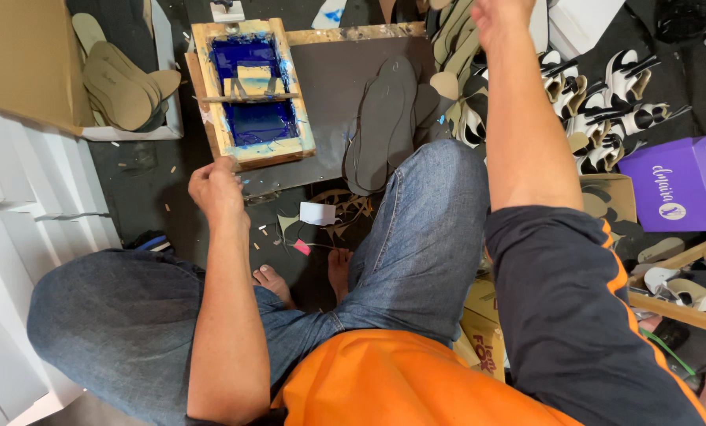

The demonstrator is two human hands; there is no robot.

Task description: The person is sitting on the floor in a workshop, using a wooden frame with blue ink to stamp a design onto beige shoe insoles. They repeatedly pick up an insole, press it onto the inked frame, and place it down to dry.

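A wooden screen-printing frame [252, 88] with blue ink and a squeegee across it lies on a dark board [333, 95] on the floor. My left hand [216, 188] is closed on the frame's near left corner. My right hand [499, 14] reaches far up to the stack of tan insoles [455, 43] at the top edge; its fingers are cut off by the frame. A pile of grey insoles [384, 126] lies on the board beside my right knee.
A cardboard box with tan insoles [124, 83] stands at upper left. White stacked boxes [22, 237] line the left. Black-and-white sandals [605, 110] and a purple box [676, 185] lie at right. Paper scraps [317, 214] litter the floor by my bare feet.
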